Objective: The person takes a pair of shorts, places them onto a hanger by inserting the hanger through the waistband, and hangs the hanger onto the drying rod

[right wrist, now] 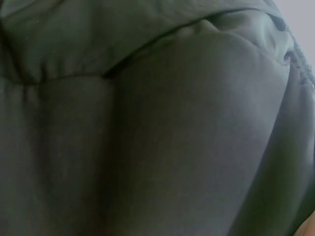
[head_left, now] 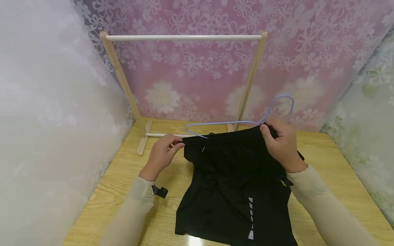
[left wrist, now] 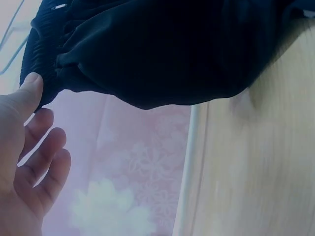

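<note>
Black shorts [head_left: 224, 177] with a gathered elastic waistband hang between my two hands over the table. My left hand [head_left: 162, 153] pinches the left end of the waistband between thumb and index finger; in the left wrist view the other fingers [left wrist: 54, 167] are loosely bent below it. With thumb and fingers, my right hand [head_left: 281, 141] grips the waistband's right part, right beside the neck of a blue wire hanger [head_left: 221, 122]. The hanger's left end dips behind the waistband's front edge; its right end is hidden. Dark cloth [right wrist: 187, 132] fills most of the right wrist view.
A wooden rack with a white top bar [head_left: 184, 38] stands at the back of the wood-grain table [head_left: 326, 164]. Its lower white bar [head_left: 155, 135] runs behind the shorts. Flowered cloth [head_left: 197, 68] covers the back, and pale walls stand on both sides.
</note>
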Demonstrator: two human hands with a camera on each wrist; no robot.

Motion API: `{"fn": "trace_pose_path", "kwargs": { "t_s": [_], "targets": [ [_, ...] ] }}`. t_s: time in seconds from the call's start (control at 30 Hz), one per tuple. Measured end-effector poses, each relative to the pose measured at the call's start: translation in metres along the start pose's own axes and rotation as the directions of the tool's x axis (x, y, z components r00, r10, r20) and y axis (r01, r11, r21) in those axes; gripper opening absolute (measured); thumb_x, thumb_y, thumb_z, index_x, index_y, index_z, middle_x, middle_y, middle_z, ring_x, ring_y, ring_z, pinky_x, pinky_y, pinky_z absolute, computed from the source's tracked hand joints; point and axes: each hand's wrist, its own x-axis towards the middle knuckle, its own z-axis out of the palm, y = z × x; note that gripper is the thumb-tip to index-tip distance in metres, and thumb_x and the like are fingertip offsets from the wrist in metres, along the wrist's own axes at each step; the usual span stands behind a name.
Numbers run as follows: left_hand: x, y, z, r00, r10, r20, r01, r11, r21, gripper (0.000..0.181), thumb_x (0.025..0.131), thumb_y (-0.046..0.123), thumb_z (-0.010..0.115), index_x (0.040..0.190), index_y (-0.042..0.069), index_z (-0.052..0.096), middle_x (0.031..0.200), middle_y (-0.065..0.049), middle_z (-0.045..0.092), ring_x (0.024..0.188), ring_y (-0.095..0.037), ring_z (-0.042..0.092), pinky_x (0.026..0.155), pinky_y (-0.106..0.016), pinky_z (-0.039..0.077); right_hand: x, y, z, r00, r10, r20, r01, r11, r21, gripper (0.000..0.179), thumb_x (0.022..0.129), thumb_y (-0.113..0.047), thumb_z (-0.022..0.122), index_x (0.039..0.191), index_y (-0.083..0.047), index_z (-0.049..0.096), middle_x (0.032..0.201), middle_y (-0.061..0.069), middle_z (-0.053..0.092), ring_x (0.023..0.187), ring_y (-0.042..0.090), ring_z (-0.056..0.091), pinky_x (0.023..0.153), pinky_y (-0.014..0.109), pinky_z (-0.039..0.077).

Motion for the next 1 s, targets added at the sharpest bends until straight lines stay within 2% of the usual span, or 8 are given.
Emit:
{"fn": "trace_pose_path", "kwargs": {
  "t_s": [0.2, 0.43, 0.7, 0.87, 1.0],
  "targets": [
    [0.007, 0.0, -0.011, 0.998, 0.023, -0.061, -0.023, 1.0, -0.008, 0.019, 0.098, 0.025, 0.072, 0.112, 0.012, 0.078, 0.095, 0.002, 0.069, 0.087, -0.013, 0.063, 0.076, -0.034, 0.058, -0.006, 0.011, -0.005, 1.0, -0.009, 0.029, 0.009, 1.0, -0.029, 0.007, 0.088, 0.011, 0.062, 0.088, 0.01, 0.069, 0.084, 0.022, 0.067, 0.08, 0.002, 0.05, 0.081, 0.015, 0.041],
    [0.016, 0.009, -0.025, 0.995, 0.039, -0.092, -0.041, 0.999, -0.016, 0.015, 0.098, 0.023, 0.074, 0.107, 0.013, 0.079, 0.09, 0.004, 0.069, 0.084, -0.013, 0.061, 0.074, -0.035, 0.057, -0.021, 0.037, -0.003, 0.997, -0.027, 0.073, 0.032, 0.997, -0.068, 0.006, 0.088, 0.003, 0.067, 0.089, 0.0, 0.072, 0.084, 0.013, 0.068, 0.079, 0.009, 0.052, 0.079, 0.018, 0.04],
    [0.021, 0.024, -0.031, 0.993, 0.033, -0.112, -0.038, 0.998, -0.042, 0.012, 0.098, 0.02, 0.073, 0.107, 0.013, 0.077, 0.096, 0.001, 0.069, 0.089, -0.016, 0.062, 0.076, -0.037, 0.057, -0.023, 0.03, 0.005, 0.994, -0.041, 0.099, 0.048, 0.996, -0.075, 0.007, 0.092, -0.004, 0.065, 0.092, -0.003, 0.072, 0.084, 0.007, 0.066, 0.074, 0.013, 0.05, 0.071, 0.025, 0.039],
    [0.025, 0.031, -0.032, 0.992, 0.046, -0.121, -0.061, 0.991, -0.119, 0.013, 0.099, 0.021, 0.072, 0.108, 0.013, 0.075, 0.109, -0.002, 0.063, 0.099, -0.027, 0.062, 0.082, -0.045, 0.056, -0.021, 0.029, 0.011, 0.997, -0.036, 0.063, 0.039, 0.998, -0.043, 0.006, 0.091, -0.001, 0.066, 0.089, -0.002, 0.071, 0.081, 0.007, 0.064, 0.072, 0.013, 0.049, 0.069, 0.025, 0.038],
    [0.027, 0.035, -0.032, 0.991, 0.044, -0.126, -0.063, 0.986, -0.153, 0.011, 0.101, 0.021, 0.069, 0.109, 0.015, 0.073, 0.114, -0.002, 0.059, 0.102, -0.032, 0.059, 0.076, -0.043, 0.06, -0.022, 0.029, 0.016, 0.999, -0.019, 0.051, 0.02, 1.0, -0.019, 0.007, 0.089, 0.004, 0.067, 0.089, -0.002, 0.071, 0.081, 0.008, 0.064, 0.072, 0.012, 0.049, 0.068, 0.025, 0.039]
  ]
}}
